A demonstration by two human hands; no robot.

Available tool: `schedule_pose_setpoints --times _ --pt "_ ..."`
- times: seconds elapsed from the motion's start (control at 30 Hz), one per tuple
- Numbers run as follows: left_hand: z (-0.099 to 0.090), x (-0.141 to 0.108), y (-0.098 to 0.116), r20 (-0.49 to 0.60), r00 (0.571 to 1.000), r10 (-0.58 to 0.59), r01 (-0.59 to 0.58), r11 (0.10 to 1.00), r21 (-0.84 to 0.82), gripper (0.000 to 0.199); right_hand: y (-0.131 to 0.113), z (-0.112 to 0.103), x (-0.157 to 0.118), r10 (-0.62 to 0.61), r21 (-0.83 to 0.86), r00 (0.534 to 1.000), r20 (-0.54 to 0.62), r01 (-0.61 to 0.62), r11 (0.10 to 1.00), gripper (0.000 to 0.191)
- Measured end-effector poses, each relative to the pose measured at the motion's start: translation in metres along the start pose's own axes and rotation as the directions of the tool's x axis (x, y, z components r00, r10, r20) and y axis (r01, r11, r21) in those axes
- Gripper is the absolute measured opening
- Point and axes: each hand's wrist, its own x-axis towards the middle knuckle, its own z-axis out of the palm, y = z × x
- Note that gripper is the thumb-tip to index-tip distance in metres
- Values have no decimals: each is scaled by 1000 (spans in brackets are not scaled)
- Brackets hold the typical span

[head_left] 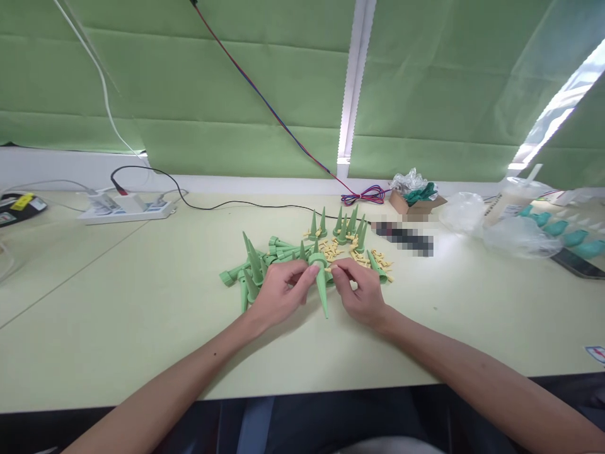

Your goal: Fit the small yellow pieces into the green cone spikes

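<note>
My left hand (pixel 286 287) pinches a green plastic watering spike (pixel 322 290) by its wide collar, and its tapered tip points down toward me. At the right side of the collar, my right hand (pixel 359 290) is closed in a pinch on a small yellow valve (pixel 329 270), mostly covered by the fingertips. Beside my left hand lies a heap of similar green spikes (pixel 255 261), some upright and some on their sides. Past my right hand are loose yellow valves (pixel 378 257). Several green spikes (pixel 347 226) with yellow valves on them stand farther back.
A white power strip (pixel 127 209) with plugs sits at the back left, and a black cable (pixel 246 203) runs from it. At the back right are a cardboard box (pixel 416 203), a plastic-wrapped drink cup (pixel 508 202), teal bird-shaped pieces (pixel 574 238) and a dark phone (pixel 579 263).
</note>
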Motion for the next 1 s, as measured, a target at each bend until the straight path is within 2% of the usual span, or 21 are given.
schedule_pose_setpoints --times 0.27,0.63,1.0 --pt "0 1 -2 33 999 14 -14 1000 10 48 4 0 -2 79 71 996 47 -82 994 17" --pt "-1 1 1 66 998 8 -5 999 -42 46 1 -2 -3 187 130 950 249 -225 966 33" --pt "1 -2 -3 108 994 -31 37 998 -56 46 4 -1 -4 189 129 949 252 -227 965 35"
